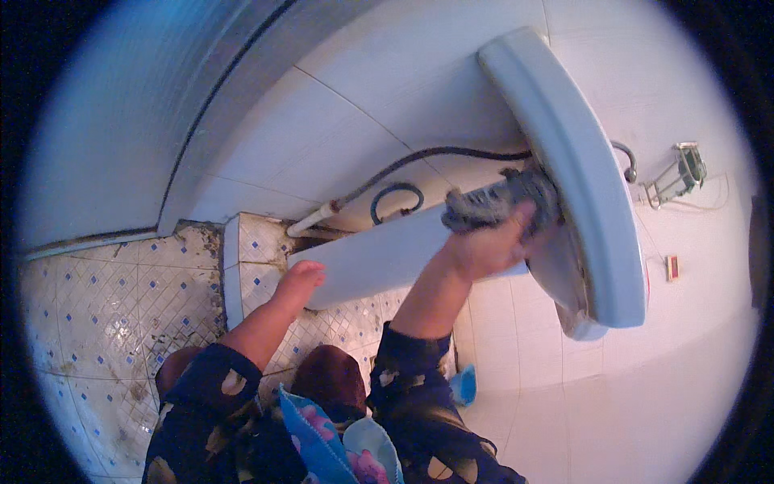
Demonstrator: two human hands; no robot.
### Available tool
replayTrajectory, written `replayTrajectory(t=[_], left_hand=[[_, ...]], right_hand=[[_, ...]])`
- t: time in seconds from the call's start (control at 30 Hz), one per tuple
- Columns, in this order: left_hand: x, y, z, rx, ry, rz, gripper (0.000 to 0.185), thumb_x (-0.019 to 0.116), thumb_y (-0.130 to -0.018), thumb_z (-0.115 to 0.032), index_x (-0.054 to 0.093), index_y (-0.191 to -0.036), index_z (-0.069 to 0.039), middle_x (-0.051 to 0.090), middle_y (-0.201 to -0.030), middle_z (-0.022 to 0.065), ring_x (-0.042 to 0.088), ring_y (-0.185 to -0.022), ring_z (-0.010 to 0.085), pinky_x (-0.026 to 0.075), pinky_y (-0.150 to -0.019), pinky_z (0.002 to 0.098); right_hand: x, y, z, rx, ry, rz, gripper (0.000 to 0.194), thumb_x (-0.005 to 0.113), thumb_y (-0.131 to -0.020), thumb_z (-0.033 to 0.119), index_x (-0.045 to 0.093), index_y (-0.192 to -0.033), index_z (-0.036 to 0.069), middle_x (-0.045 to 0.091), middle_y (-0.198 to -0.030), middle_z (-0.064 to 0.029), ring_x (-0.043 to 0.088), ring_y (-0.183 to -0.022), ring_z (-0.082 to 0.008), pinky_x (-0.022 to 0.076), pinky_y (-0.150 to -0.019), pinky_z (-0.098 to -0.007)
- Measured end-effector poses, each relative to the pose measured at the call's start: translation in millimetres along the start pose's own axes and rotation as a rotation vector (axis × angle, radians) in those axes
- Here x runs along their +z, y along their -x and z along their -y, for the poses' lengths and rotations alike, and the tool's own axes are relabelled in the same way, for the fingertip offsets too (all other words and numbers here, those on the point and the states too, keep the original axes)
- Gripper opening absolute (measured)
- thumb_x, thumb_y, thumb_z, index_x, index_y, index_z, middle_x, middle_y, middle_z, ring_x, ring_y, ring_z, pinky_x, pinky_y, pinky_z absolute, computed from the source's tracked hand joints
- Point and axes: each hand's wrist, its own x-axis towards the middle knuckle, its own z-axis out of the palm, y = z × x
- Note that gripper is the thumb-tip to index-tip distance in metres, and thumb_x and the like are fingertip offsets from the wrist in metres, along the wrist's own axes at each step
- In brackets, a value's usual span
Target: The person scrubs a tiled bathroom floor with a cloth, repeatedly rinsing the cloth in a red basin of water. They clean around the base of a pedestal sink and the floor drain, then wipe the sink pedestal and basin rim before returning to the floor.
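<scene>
My right hand (490, 242) is closed on a wet grey cloth (484, 206), pressed to the underside of a pale washbasin (574, 175) where it meets its pedestal (375, 257). The hand is slightly blurred and the cloth hides part of that joint. Near the foot of the pedestal is my left hand (302, 281), with no object visible in it; its finger spacing is hard to make out. A dark hose (435, 151) runs from under the basin to a white pipe (314, 219) at the floor.
A looped hose (396, 187) lies behind the pedestal. Left of it, a raised tiled step (233, 272) edges the stained patterned floor (109, 302). A blue plastic container (464, 385) stands near my right sleeve. A wire rack (677, 175) is on the wall beyond the curved tap (629, 163).
</scene>
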Motion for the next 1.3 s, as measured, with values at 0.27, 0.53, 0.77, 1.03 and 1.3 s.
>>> replayTrajectory(t=[0.27, 0.53, 0.77, 1.03, 1.3], left_hand=[[3.0, -13.2, 26.0, -0.05, -0.026, 0.018, 0.025, 0.054, -0.084, -0.019, 0.057, -0.105, -0.007, 0.061, -0.094, 0.0058, 0.057, -0.087, 0.0156, 0.044, -0.081, 0.0283], [2.4, -11.0, 25.0, -0.033, -0.109, 0.019, 0.023, 0.051, -0.084, -0.014, 0.057, -0.103, -0.004, 0.061, -0.089, 0.0065, 0.057, -0.081, 0.0153, 0.044, -0.077, 0.0276], [1.6, -4.6, 8.4, -0.029, -0.025, 0.055, 0.022, 0.048, -0.086, -0.013, 0.056, -0.105, -0.005, 0.06, -0.094, 0.0062, 0.056, -0.086, 0.0165, 0.043, -0.081, 0.0295], [-3.8, 7.8, -14.2, -0.041, -0.05, -0.008, 0.025, 0.051, -0.085, -0.019, 0.056, -0.107, -0.009, 0.06, -0.097, 0.0043, 0.056, -0.089, 0.0149, 0.042, -0.08, 0.0281], [-9.4, -9.2, 10.1, -0.034, 0.01, 0.044, 0.026, 0.049, -0.086, -0.019, 0.057, -0.108, -0.009, 0.06, -0.099, 0.0043, 0.054, -0.088, 0.0127, 0.041, -0.076, 0.0269]], right_hand=[[-48.3, 25.0, 84.8, -0.153, 0.144, -0.053, 0.04, 0.044, -0.091, 0.024, 0.039, -0.121, -0.001, 0.049, -0.115, -0.0224, 0.056, -0.097, -0.03, 0.0518, -0.077, -0.0381], [-29.1, 2.8, 85.2, -0.759, 0.786, -0.446, 0.04, 0.062, -0.085, 0.028, 0.044, -0.11, 0.003, 0.048, -0.105, -0.015, 0.054, -0.094, -0.0252, 0.0516, -0.08, -0.0349], [-6.8, -7.5, 27.6, -0.968, 0.796, -0.322, 0.025, 0.062, -0.084, 0.012, 0.049, -0.103, 0.003, 0.044, -0.1, -0.0118, 0.049, -0.095, -0.0241, 0.0451, -0.082, -0.0339], [15.3, 17.5, -66.1, 0.09, 0.492, 0.14, 0.029, 0.058, -0.079, 0.003, 0.053, -0.107, 0.0, 0.054, -0.11, -0.0125, 0.05, -0.102, -0.0266, 0.0372, -0.09, -0.0364], [-144.5, 43.3, 63.4, 0.298, 0.364, -0.055, 0.034, 0.053, -0.086, 0.017, 0.045, -0.117, 0.005, 0.052, -0.111, -0.0157, 0.055, -0.095, -0.0251, 0.0492, -0.081, -0.0371]])
